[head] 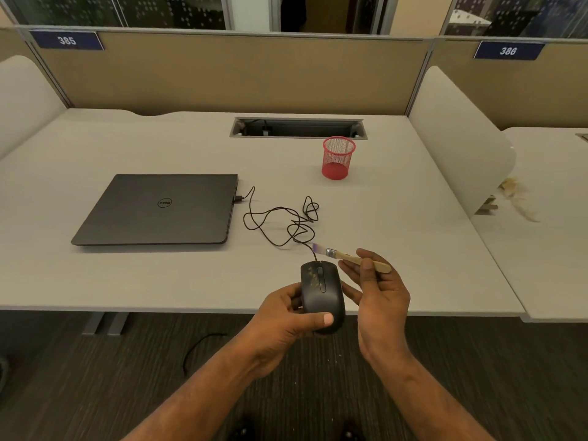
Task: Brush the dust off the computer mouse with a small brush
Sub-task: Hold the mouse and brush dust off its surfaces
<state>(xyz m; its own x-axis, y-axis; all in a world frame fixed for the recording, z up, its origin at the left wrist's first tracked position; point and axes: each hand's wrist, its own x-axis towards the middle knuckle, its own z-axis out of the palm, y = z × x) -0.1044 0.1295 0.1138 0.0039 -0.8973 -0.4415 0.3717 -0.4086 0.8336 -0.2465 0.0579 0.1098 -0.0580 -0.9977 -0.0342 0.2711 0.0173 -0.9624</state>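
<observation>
Hands meet just past the near edge of the pale grey surface [159, 281]. My left hand [286, 316] lifts the black corded computer mouse [323, 297], fingers clamped around its sides and thumb pressed on its rear, buttons facing up; I judge this keeps the dusty top exposed and steady. Pale specks show on the mouse's left button. Just right of the mouse, my right hand [378, 294] pinches the small wooden-handled brush with a metal ferrule [350, 257], fingers closed on the handle. The bristles point away, slightly beyond the mouse's front, not touching it. Brushing seems about to begin. From the mouse's front, its thin black cable [280, 218] loops loosely across the surface to a closed dark grey laptop [159, 208], lying to the mouse's far left. Beyond the mouse stands a red wire-mesh cup [338, 159], well apart.
</observation>
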